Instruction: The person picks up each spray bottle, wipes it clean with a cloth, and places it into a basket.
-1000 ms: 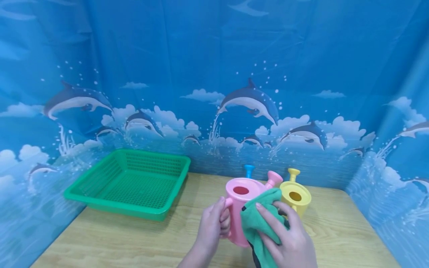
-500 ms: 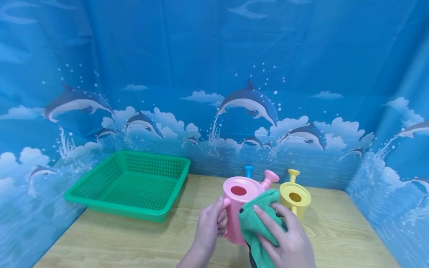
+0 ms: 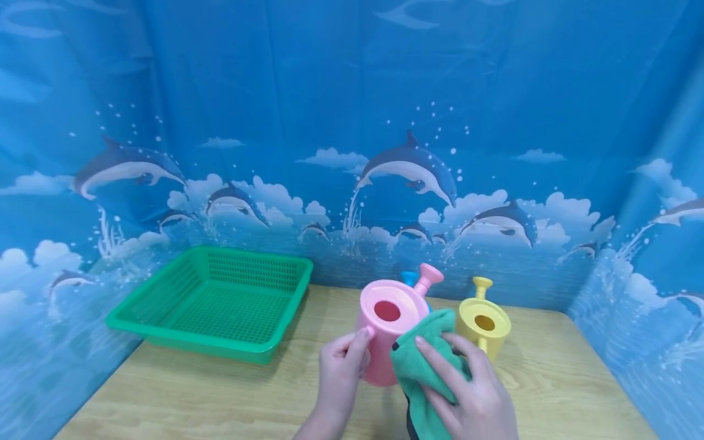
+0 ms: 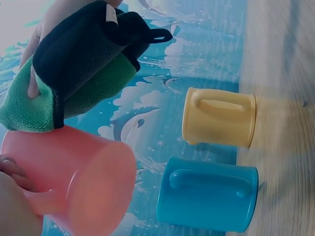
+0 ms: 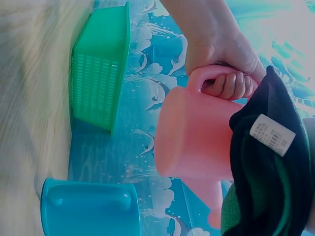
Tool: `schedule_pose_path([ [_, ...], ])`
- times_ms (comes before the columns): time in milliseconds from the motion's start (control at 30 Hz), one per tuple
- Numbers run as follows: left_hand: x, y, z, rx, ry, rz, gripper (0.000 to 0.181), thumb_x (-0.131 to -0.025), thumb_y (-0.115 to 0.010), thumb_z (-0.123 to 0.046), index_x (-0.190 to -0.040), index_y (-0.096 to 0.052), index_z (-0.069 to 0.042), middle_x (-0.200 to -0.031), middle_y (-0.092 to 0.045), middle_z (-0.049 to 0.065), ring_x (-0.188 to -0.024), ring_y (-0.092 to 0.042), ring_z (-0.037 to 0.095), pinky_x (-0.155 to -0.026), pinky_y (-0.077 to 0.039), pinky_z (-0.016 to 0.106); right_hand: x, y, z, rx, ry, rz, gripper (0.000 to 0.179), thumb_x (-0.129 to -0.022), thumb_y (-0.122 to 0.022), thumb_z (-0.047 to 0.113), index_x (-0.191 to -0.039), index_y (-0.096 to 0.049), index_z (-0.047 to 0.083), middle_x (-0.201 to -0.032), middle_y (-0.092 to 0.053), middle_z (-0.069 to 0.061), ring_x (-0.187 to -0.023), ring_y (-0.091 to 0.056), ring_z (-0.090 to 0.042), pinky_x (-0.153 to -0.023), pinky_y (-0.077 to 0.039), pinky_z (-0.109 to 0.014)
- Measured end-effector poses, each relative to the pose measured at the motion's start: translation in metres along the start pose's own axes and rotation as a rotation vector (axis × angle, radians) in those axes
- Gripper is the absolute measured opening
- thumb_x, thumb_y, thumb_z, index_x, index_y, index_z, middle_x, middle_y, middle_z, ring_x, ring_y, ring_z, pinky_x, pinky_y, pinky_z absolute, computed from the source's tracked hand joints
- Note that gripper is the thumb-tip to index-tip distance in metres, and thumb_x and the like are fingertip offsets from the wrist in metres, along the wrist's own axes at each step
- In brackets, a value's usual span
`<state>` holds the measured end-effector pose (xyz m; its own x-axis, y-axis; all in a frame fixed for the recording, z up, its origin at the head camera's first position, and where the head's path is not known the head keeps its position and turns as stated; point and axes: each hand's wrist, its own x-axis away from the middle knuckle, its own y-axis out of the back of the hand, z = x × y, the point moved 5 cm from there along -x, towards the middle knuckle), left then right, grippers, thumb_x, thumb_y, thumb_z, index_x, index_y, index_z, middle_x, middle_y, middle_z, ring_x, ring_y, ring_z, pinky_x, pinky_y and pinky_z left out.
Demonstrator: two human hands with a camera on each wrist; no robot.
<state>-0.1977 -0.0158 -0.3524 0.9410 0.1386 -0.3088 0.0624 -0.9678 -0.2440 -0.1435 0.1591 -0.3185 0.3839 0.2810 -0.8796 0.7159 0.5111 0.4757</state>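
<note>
A pink watering can (image 3: 375,354) is held in the air, its handle gripped by my left hand (image 3: 340,376). Its spout points away to the back right in the head view. My right hand (image 3: 477,397) holds a bunched green cloth (image 3: 420,366) with dark trim against the can's right side. In the right wrist view, a white label (image 5: 272,134) shows on the dark side of the cloth. Behind the pink can stands a blue watering can (image 4: 209,196), mostly hidden in the head view. A yellow watering can (image 3: 495,327) stands upright beyond my right hand.
A green plastic basket (image 3: 264,351) with perforated sides sits at the back left of the wooden table (image 3: 231,397). Blue curtains (image 3: 330,79) printed with dolphins and clouds rise right behind the table and along its sides.
My left hand has moved the pink can slightly left and away, turning it so its spout swings left over the blue can. My right hand with the cloth has shifted slightly left.
</note>
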Motion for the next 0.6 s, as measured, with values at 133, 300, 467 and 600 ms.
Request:
schedule_pose_path([
  [133, 0.001, -0.001, -0.003, -0.051, -0.084, -0.021, 0.046, -0.093, -0.058, -0.01, -0.053, -0.037, 0.0, -0.048, -0.034, -0.002, -0.048, -0.035, 0.001, -0.047, -0.034, 0.019, 0.001, -0.001, -0.001, -0.005, 0.013, -0.031, 0.045, -0.1, -0.041, 0.051, -0.117, -0.07, 0.02, -0.112, -0.061, -0.016, -0.086, -0.059, -0.024, -0.068, -0.05, -0.037],
  [300, 0.001, -0.005, 0.002, 0.018, 0.039, 0.071, 0.049, -0.098, -0.053, -0.02, -0.06, -0.034, 0.006, -0.051, -0.033, -0.001, -0.049, -0.034, 0.004, -0.049, -0.033, 0.018, 0.001, -0.003, -0.002, -0.006, 0.027, -0.076, 0.045, -0.099, -0.042, 0.051, -0.115, -0.07, 0.019, -0.112, -0.061, -0.016, -0.088, -0.058, -0.024, -0.071, -0.048, -0.034],
  [467, 0.002, -0.007, 0.005, 0.084, 0.114, 0.095, 0.052, -0.1, -0.048, -0.025, -0.063, -0.029, 0.007, -0.052, -0.031, -0.005, -0.048, -0.03, 0.004, -0.047, -0.028, 0.016, 0.003, -0.005, -0.002, -0.001, 0.055, -0.093, 0.044, -0.099, -0.043, 0.049, -0.114, -0.071, 0.018, -0.11, -0.062, -0.017, -0.086, -0.059, -0.026, -0.075, -0.046, -0.034],
  [600, 0.002, -0.005, 0.01, 0.11, 0.197, 0.051, 0.054, -0.098, -0.049, -0.027, -0.063, -0.026, 0.007, -0.049, -0.028, -0.005, -0.046, -0.027, 0.006, -0.047, -0.027, 0.017, 0.004, -0.009, 0.0, 0.013, 0.097, -0.099, 0.042, -0.1, -0.043, 0.047, -0.114, -0.07, 0.019, -0.105, -0.063, -0.016, -0.082, -0.06, -0.026, -0.069, -0.049, -0.036],
])
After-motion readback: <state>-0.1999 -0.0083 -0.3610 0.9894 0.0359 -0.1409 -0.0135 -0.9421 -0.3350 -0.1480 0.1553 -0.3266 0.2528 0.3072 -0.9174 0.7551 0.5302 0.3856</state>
